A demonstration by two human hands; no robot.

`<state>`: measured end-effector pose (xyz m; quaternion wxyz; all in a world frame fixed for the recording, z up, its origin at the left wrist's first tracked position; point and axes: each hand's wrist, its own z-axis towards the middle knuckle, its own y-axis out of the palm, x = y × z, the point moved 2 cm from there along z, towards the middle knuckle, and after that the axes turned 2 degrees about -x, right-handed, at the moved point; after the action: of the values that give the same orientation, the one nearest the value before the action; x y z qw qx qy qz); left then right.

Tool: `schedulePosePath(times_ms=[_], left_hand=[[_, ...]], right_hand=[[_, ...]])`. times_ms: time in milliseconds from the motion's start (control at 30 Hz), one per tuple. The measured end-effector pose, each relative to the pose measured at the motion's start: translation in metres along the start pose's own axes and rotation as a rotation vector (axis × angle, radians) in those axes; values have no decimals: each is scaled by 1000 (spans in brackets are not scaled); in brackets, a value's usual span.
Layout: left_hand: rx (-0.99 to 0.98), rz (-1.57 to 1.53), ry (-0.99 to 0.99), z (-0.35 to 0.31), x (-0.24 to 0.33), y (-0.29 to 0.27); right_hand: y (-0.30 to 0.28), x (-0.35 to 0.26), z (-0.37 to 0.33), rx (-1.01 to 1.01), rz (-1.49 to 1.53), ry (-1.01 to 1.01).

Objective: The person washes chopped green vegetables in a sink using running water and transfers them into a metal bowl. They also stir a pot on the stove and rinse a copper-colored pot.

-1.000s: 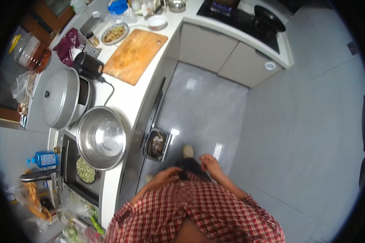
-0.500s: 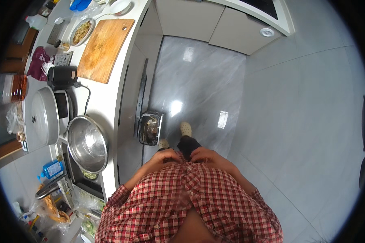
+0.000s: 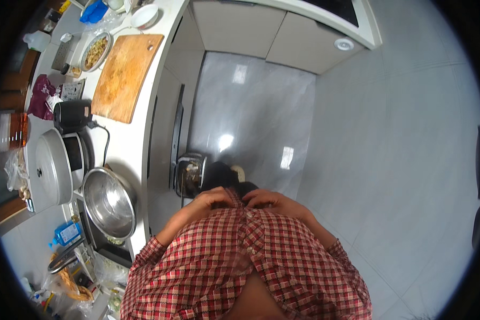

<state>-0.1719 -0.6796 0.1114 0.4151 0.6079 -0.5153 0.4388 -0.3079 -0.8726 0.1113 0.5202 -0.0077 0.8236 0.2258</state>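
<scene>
Both hands are at the front of the red plaid shirt point(image 3: 213, 240) that I wear. My left hand point(image 3: 210, 200) is closed, its fingers curled on the cloth near the lower edge. Just across the button strip, my right hand point(image 3: 274, 201) pinches the same part of the shirt. The fingertips meet close to the middle, and I cannot make out a button between them. Below the hands show my dark trouser legs point(image 3: 218, 177) and one pale clog point(image 3: 238, 173).
An open bin point(image 3: 191, 176) stands on the floor against the cabinet at my left. Along the counter are a steel basin point(image 3: 109, 202), a lidded pot point(image 3: 53, 168), a black appliance with a cord point(image 3: 72, 116), a cutting board point(image 3: 127, 77) and a dish of food point(image 3: 96, 52).
The view has shifted slightly, with the counter items sitting lower and further left. My hands have come closer together on the shirt. A leg has stepped forward beside the bin.
</scene>
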Motion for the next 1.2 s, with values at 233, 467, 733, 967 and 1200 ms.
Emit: schedulePosePath(times_ms=[233, 467, 733, 967, 1200], left_hand=[[73, 336, -65, 39, 7, -55], [457, 222, -87, 101, 10, -130], [502, 367, 68, 187, 84, -269], [740, 464, 340, 305, 230, -417], [1086, 254, 334, 420, 322, -595]], right_hand=[[-50, -21, 48, -37, -172, -3], [-110, -91, 131, 27, -470, 169], [-200, -159, 167, 422, -685, 167], [-313, -204, 135, 718, -523, 76], [-468, -405, 101, 844, -422, -463]])
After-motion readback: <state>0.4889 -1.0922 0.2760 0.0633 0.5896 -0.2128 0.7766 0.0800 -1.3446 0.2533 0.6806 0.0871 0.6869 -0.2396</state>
